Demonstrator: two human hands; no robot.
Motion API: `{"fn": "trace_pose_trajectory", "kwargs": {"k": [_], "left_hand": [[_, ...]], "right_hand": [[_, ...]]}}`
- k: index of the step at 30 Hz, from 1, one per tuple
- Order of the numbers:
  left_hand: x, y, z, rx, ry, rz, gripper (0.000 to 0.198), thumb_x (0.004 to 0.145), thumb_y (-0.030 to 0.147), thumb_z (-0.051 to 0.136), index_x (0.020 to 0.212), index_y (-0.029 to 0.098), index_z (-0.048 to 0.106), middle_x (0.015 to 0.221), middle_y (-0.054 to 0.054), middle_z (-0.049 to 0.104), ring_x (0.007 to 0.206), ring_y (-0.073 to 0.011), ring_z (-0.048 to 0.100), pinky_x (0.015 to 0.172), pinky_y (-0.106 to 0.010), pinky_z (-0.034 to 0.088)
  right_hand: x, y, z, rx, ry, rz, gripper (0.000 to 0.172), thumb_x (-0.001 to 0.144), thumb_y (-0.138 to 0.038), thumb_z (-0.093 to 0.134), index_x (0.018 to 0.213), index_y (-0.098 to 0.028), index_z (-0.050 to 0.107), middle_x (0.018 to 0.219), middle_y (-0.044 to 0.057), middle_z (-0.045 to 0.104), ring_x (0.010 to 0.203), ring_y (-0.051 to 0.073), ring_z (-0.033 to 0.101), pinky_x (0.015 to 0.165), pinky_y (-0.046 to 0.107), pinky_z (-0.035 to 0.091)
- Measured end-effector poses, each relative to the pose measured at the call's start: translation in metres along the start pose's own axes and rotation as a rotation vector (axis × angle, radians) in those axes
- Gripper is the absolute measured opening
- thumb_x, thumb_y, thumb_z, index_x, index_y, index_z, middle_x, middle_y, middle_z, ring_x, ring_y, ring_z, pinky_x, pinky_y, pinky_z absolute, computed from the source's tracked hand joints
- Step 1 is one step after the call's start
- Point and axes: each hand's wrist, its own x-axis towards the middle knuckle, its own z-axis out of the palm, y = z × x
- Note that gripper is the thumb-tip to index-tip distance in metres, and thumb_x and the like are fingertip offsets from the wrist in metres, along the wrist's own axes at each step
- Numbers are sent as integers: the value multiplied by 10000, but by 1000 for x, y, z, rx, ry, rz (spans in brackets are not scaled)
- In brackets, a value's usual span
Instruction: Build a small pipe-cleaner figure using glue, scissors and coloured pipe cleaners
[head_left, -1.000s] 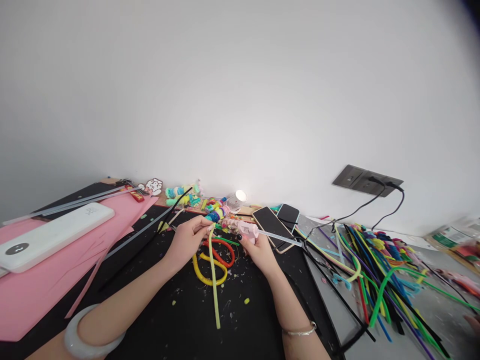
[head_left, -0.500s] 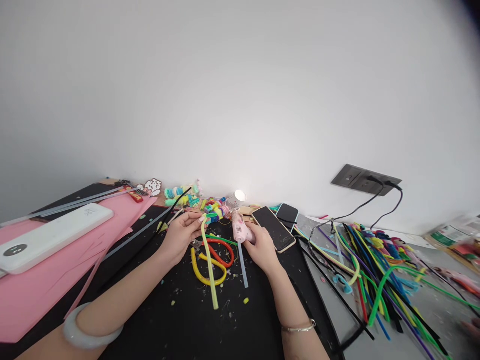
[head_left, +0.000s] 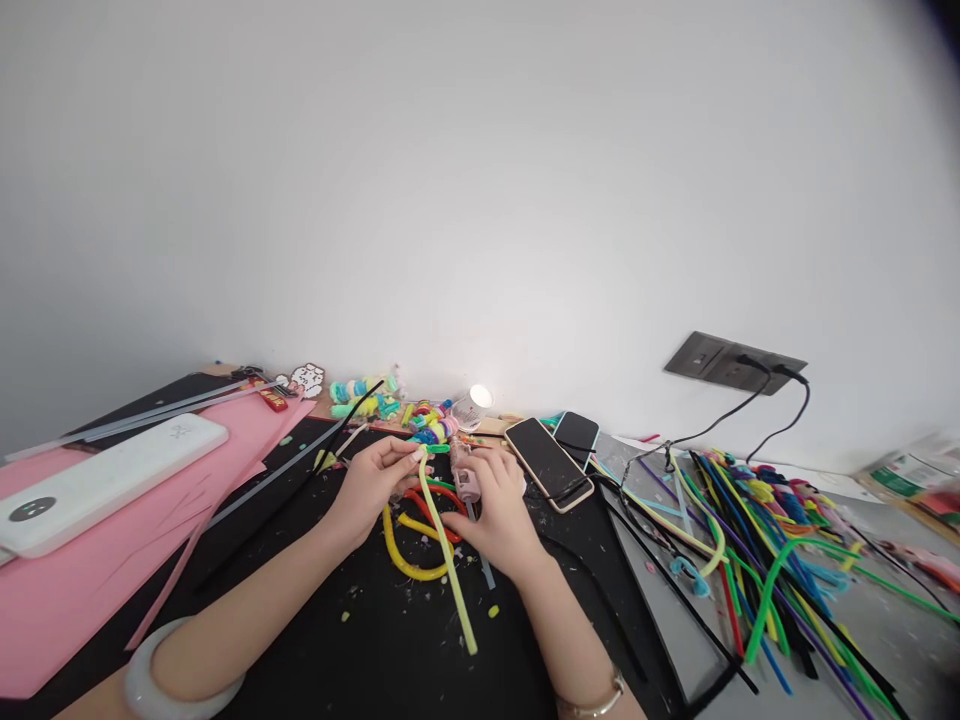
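My left hand (head_left: 382, 478) pinches the top of a pale yellow pipe cleaner (head_left: 448, 560), whose long end hangs down over the black mat. A short green piece joins it at the fingertips. My right hand (head_left: 491, 500) is closed round a pale pink glue gun (head_left: 466, 482), with a translucent glue stick (head_left: 487, 568) sticking out of its rear. Just beyond the fingers lies a bundle of coloured coils (head_left: 436, 430). Beneath the hands are a yellow curved pipe cleaner (head_left: 405, 560) and a red one (head_left: 442, 512), partly covered.
Two phones (head_left: 547, 465) lie right of my right hand, near a lit lamp (head_left: 478, 398). Many pipe cleaners (head_left: 780, 570) and black cables cover the grey surface at right. Pink sheets (head_left: 112, 560) with a white power bank (head_left: 112, 480) lie at left.
My right hand has moved left with the glue gun and turned more over its top. The pale yellow pipe cleaner's lower end has swung right. My left hand has shifted slightly right.
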Motion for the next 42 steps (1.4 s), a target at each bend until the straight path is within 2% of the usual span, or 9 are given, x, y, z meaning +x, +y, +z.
{"fn": "trace_pose_trajectory", "kwargs": {"k": [4, 7, 11, 19, 26, 33, 42], "left_hand": [[-3, 0, 5, 113, -54, 49, 365, 644, 446, 772, 831, 155, 655, 743, -33, 716, 710, -201, 695, 687, -337, 571], [-4, 0, 6, 190, -81, 70, 357, 636, 457, 764, 791, 157, 649, 739, -47, 727, 718, -230, 704, 667, -349, 572], [-3, -2, 4, 244, -128, 112, 301, 681, 445, 732, 763, 171, 639, 772, -63, 741, 782, -252, 715, 735, -372, 568], [-4, -4, -1, 437, -247, 208, 162, 792, 350, 620, 814, 209, 697, 824, -56, 749, 855, -264, 711, 823, -384, 542], [-11, 2, 3, 539, -403, 233, 150, 814, 295, 586, 769, 242, 720, 786, -38, 731, 797, -236, 703, 739, -316, 539], [-18, 3, 8, 410, -453, 133, 116, 779, 321, 659, 752, 217, 702, 777, -49, 739, 796, -232, 702, 745, -316, 541], [-19, 1, 9, 342, -497, 77, 142, 780, 331, 673, 762, 190, 670, 795, -51, 745, 820, -221, 708, 771, -313, 542]], "right_hand": [[1, -13, 10, -5, -17, -102, 234, 763, -311, 695, 922, -213, 554, 934, 50, 608, 940, 238, 503, 829, 358, 378], [0, -12, 15, -11, 39, -133, 75, 861, -249, 563, 807, -199, 544, 800, 32, 588, 816, 200, 505, 762, 319, 362], [-1, -3, 12, 63, 163, -20, 197, 908, -218, 467, 724, -197, 538, 703, 27, 570, 715, 181, 490, 674, 291, 346], [-3, 2, 8, 193, 254, 114, 214, 901, -240, 479, 710, -201, 566, 713, 27, 592, 709, 175, 542, 666, 285, 385], [-3, 6, 11, 360, 228, 271, 258, 923, -289, 441, 706, -200, 548, 679, 31, 600, 680, 177, 567, 635, 273, 405], [-1, 9, 13, 428, 205, 355, 251, 901, -294, 469, 680, -197, 539, 628, 15, 576, 611, 162, 540, 586, 253, 399], [0, 9, 15, 462, 114, 379, 257, 869, -275, 511, 627, -189, 529, 562, -14, 533, 501, 119, 465, 503, 228, 331]]}}
